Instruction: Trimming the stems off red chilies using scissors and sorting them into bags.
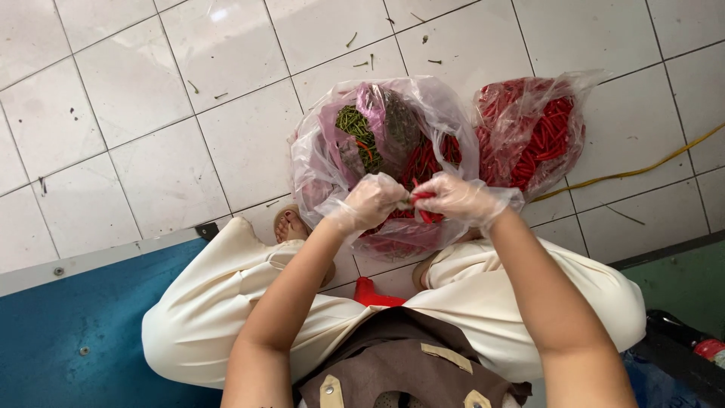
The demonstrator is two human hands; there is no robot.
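Head view: chili (423,198) between both hands' grip (414,200)

White glossy floor tiles (136,98) strewn with green stems (361,64), a yellow cable (642,170), a blue panel (68,332).

Bright, even daylight — soft glare on white floor tiles (136,83), sharp focus.

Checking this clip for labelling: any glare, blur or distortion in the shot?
Head view: soft even light; faint glare on a floor tile and the plastic bag; gloved left hand and right hand slightly soft; tile lines bow from the wide lens.
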